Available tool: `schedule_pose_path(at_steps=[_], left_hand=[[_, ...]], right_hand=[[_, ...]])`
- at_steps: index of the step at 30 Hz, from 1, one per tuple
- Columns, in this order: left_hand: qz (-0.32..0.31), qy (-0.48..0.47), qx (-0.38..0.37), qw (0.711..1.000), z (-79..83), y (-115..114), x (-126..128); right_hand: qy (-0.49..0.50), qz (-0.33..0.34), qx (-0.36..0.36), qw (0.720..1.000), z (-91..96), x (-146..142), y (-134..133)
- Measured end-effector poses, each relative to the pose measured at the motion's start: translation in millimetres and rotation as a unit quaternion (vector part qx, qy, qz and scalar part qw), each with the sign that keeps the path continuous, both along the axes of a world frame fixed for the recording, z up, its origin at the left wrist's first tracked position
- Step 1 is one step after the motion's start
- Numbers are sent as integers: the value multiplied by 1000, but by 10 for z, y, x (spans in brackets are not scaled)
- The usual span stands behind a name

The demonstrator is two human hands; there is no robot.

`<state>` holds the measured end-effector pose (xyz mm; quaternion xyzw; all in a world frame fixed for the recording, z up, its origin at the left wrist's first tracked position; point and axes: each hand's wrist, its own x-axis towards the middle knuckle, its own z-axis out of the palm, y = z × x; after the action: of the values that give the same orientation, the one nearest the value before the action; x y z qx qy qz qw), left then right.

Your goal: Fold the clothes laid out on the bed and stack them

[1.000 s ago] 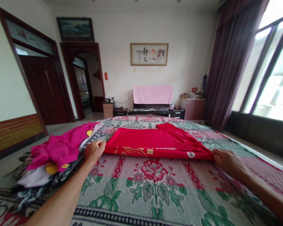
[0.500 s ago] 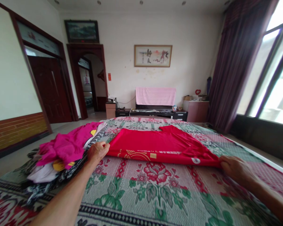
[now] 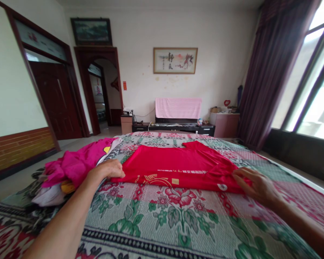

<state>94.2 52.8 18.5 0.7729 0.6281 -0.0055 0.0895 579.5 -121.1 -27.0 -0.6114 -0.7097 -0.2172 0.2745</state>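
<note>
A red T-shirt (image 3: 164, 162) lies folded over on the patterned bedspread (image 3: 178, 216), with gold print and white lettering along its near part and a small round white badge at right. My left hand (image 3: 110, 169) is closed on the shirt's near left corner, its fingertips partly hidden. At the opposite end, my right hand (image 3: 255, 183) rests its outstretched fingers on the red cloth, thumb apart. Close to my left wrist sits a heap of clothes with a bright pink garment (image 3: 75, 162) on top.
Beyond the bed stands a low black TV cabinet (image 3: 142, 128), with a pink cloth (image 3: 178, 108) draped over the screen. A purple curtain (image 3: 272, 72) hangs by the window at right. Doorways open on the left, one with a dark red door (image 3: 52, 97).
The shirt's near edge has come down flat onto the bedspread. My right hand has moved inward to the left and its fingers have loosened; my left hand has shifted slightly left.
</note>
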Motion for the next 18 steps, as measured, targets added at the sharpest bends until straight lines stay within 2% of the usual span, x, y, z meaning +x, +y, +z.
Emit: schedule_pose_path(at_steps=[3,5,9,12,16,18], left_hand=[[-55,-10,89,994,-3,-36,110],[-104,-32,103,989,-29,-68,206],[-161,-93,32,982,-116,-101,338],[-159,-154,-30,975,-148,-96,342],[-164,-206,-146,954,-112,-106,312],[-164,-214,-144,952,-97,-117,315]], right_hand=[[-36,103,-76,991,32,-352,46],[-41,126,-96,987,14,-537,65],[-34,126,-105,986,-27,-655,61],[-19,146,-124,981,-12,-622,50],[29,199,-148,968,18,-618,50],[50,204,-150,966,20,-642,48]])
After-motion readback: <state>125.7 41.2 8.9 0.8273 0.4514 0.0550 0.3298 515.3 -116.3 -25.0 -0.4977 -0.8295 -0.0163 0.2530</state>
